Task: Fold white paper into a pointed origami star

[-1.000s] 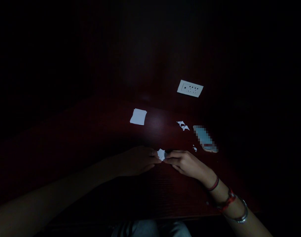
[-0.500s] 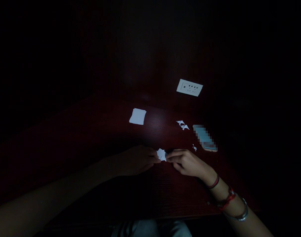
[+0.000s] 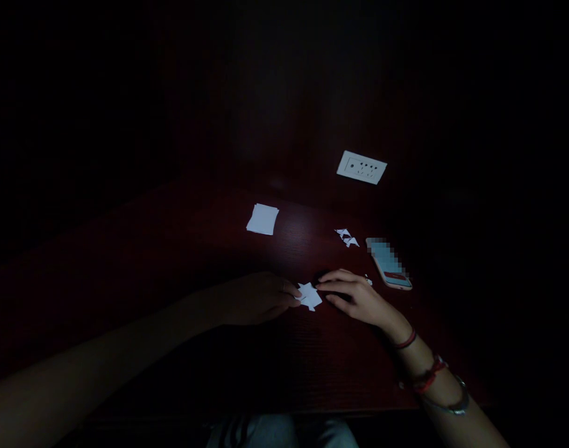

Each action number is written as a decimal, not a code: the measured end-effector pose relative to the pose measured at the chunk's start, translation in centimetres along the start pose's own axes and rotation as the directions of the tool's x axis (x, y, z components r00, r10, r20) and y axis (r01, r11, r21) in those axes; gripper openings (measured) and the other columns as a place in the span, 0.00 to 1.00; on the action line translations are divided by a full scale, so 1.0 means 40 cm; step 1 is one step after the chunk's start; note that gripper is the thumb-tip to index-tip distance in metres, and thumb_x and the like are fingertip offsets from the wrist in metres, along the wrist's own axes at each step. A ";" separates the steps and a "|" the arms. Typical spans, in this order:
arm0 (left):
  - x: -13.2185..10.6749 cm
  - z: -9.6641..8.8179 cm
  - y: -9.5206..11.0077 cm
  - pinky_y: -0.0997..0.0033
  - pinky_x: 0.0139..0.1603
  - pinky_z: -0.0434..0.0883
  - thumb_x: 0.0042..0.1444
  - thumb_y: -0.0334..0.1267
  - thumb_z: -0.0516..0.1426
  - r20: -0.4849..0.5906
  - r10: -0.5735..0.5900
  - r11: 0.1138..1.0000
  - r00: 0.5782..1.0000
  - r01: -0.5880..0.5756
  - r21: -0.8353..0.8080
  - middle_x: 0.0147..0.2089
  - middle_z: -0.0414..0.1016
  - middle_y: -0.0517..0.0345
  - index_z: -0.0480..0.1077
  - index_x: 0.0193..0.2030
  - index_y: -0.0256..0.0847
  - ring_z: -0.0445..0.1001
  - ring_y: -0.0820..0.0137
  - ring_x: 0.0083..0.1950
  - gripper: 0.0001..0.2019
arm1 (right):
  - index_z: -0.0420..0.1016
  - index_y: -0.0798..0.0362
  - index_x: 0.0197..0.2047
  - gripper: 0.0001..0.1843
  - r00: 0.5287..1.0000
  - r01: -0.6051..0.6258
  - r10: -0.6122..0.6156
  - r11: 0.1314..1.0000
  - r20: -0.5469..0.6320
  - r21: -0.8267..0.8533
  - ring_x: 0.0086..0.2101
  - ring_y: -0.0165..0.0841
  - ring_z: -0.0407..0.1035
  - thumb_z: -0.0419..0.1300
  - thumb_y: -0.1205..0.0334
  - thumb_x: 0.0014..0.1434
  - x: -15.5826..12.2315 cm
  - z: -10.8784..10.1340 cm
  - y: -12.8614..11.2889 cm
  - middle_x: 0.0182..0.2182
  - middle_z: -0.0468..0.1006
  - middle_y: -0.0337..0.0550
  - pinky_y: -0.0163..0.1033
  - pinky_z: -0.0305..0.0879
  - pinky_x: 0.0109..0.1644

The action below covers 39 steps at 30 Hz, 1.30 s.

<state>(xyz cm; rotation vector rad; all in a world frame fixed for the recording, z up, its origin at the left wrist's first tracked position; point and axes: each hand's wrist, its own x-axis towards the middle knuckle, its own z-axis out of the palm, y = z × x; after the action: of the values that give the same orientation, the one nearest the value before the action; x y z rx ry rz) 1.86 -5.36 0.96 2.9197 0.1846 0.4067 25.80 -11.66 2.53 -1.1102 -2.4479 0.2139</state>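
A small folded white paper piece [image 3: 309,295] lies on the dark red table [image 3: 172,261] between my hands. My left hand [image 3: 259,297] pinches its left edge with closed fingertips. My right hand [image 3: 354,297] has its fingers stretched out flat just right of the paper, the fingertips close to its upper right corner. Bracelets and a bangle ring my right wrist. The scene is very dark and finger detail is faint.
A stack of white paper squares [image 3: 263,219] lies farther back. Small folded paper bits [image 3: 347,237] and a tiny scrap [image 3: 368,280] sit to the right, beside a phone [image 3: 388,264]. A white wall socket [image 3: 362,167] is behind the table.
The paper has come down onto the table and looks more unfolded. My right hand let go of it and shifted up and back with fingers extended; the left hand stays pinched on it.
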 end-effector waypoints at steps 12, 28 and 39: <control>0.009 -0.013 0.002 0.69 0.51 0.58 0.54 0.30 0.49 0.006 -0.012 1.000 1.000 0.012 -0.024 0.50 0.64 0.58 0.61 0.51 0.44 0.60 0.69 0.52 0.16 | 0.69 0.50 0.44 0.18 0.981 0.118 -0.109 0.992 0.162 -0.044 0.44 0.30 0.61 0.50 0.74 0.53 0.013 0.010 -0.033 0.43 0.67 0.41 0.37 0.60 0.48; 0.017 -0.015 0.013 0.70 0.50 0.60 0.54 0.28 0.49 -0.020 0.008 1.000 1.000 -0.008 0.012 0.49 0.66 0.56 0.63 0.47 0.40 0.63 0.69 0.50 0.14 | 0.67 0.51 0.46 0.17 0.977 0.112 -0.082 0.983 0.199 -0.146 0.43 0.30 0.63 0.50 0.72 0.53 0.018 0.011 -0.048 0.43 0.69 0.41 0.37 0.61 0.47; 0.009 -0.020 0.009 0.70 0.51 0.60 0.53 0.27 0.49 -0.052 0.020 1.000 0.998 -0.021 -0.021 0.49 0.66 0.57 0.63 0.46 0.41 0.63 0.71 0.51 0.14 | 0.70 0.52 0.41 0.16 0.976 0.106 -0.090 0.992 0.198 -0.067 0.43 0.30 0.63 0.49 0.74 0.52 0.017 0.012 -0.041 0.44 0.70 0.39 0.36 0.60 0.48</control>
<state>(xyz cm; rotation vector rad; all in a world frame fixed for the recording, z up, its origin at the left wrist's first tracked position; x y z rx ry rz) 2.00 -5.53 1.90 2.8936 0.1566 0.4846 24.06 -12.22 2.86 -1.0402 -2.6981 0.2070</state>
